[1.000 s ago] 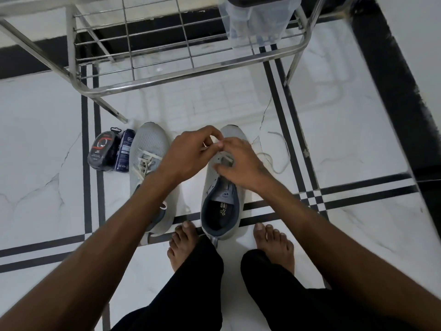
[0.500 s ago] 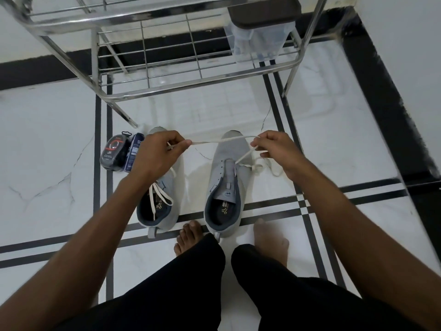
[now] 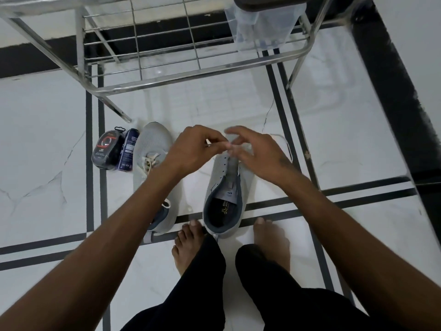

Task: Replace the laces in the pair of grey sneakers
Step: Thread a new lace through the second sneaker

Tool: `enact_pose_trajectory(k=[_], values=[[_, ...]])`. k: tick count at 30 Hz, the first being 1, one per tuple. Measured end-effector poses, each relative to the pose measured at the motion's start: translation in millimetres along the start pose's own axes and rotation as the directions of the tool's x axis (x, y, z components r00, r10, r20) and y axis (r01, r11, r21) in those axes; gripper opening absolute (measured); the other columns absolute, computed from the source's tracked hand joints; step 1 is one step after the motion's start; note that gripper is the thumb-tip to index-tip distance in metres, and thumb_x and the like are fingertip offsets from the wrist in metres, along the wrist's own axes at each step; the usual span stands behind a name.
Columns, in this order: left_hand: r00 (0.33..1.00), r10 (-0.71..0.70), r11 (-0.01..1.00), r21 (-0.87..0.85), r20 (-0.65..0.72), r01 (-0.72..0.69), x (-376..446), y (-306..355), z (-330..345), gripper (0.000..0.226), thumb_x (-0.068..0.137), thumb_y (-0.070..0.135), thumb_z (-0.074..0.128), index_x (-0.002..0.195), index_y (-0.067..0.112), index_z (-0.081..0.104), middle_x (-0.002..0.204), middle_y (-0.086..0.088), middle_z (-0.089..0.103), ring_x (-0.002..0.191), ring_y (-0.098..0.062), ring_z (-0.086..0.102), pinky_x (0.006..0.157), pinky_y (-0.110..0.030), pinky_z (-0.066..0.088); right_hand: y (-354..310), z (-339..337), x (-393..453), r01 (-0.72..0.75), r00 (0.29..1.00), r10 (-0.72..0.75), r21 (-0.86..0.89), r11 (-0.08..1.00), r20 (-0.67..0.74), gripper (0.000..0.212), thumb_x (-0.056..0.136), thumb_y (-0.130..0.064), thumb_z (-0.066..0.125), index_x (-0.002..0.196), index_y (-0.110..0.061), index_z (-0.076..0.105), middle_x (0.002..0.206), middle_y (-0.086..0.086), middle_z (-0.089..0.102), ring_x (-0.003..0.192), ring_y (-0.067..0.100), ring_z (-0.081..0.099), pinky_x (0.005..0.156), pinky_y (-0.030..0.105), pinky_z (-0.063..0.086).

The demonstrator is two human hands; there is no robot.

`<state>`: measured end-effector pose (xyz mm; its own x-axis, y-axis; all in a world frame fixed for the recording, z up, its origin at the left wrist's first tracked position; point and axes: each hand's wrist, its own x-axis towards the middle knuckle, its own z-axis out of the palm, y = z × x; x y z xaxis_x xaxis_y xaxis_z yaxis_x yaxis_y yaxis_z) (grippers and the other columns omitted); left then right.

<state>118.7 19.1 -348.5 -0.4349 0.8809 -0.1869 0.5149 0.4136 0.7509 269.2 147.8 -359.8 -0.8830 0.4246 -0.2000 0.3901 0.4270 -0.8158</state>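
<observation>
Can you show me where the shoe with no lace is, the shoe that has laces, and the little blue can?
Unlaced shoe (image 3: 223,187): head view, on its grey side by the empty eyelets.
Laced shoe (image 3: 152,139): head view, on its toe.
Blue can (image 3: 128,151): head view, on its label.

even, fairly bright indoor light, cool and almost colourless. the glossy white floor (image 3: 346,139) mirrors the metal rack (image 3: 191,72) as a soft pale reflection, with a small bright glint under its front rail. shadows are weak and diffuse; the darkest spot is the inside of the right sneaker (image 3: 224,211). motion blur smears the right hand (image 3: 253,151) at its fingertips, and the bare foot (image 3: 269,237) below it looks soft. the left hand (image 3: 193,149) is sharper. wide-angle distortion bows the rack's rails and the floor's dark stripes toward the edges, and the forearms swell at the bottom corners. fine detail is smudged by compression.
</observation>
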Motion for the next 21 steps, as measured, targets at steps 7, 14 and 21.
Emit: enact_pose_trajectory(k=[7, 14, 21], values=[[0.992, -0.106, 0.991, -0.088, -0.061, 0.101, 6, -24, -12, 0.014, 0.092, 0.032, 0.068, 0.088, 0.023, 0.079, 0.073, 0.012, 0.073, 0.056, 0.001, 0.055, 0.056, -0.016, 0.044, 45, -32, -7, -0.316, 0.916, 0.29, -0.052, 0.947, -0.276, 0.013, 0.096, -0.016, 0.062, 0.088, -0.021, 0.07, 0.08, -0.008, 0.073, 0.083, 0.013, 0.07, 0.076, 0.03, 0.054], [0.988, -0.148, 0.967, -0.206, 0.039, 0.153, 10, -15, 21, 0.015, 0.088, 0.03, 0.073, 0.081, 0.017, 0.075, 0.065, 0.005, 0.072, 0.047, -0.007, 0.059, 0.049, -0.017, 0.046, 18, -3, -2, -0.055, 0.998, 0.057, -0.077, 0.996, 0.014, 0.071, 0.087, -0.021, 0.071, 0.149, -0.029, 0.039, 0.141, -0.003, 0.053, 0.128, 0.014, 0.047, 0.104, 0.032, 0.043], [0.971, -0.239, 0.91, -0.342, 0.031, 0.235, 12, -26, 24, 0.011, 0.089, 0.021, 0.073, 0.084, 0.011, 0.072, 0.072, -0.003, 0.074, 0.051, -0.012, 0.063, 0.052, -0.024, 0.053, 32, 1, 6, -0.202, 0.97, 0.197, -0.027, 0.979, -0.142, 0.013, 0.095, -0.015, 0.063, 0.104, -0.02, 0.073, 0.087, -0.003, 0.074, 0.082, 0.015, 0.07, 0.081, 0.042, 0.058]])
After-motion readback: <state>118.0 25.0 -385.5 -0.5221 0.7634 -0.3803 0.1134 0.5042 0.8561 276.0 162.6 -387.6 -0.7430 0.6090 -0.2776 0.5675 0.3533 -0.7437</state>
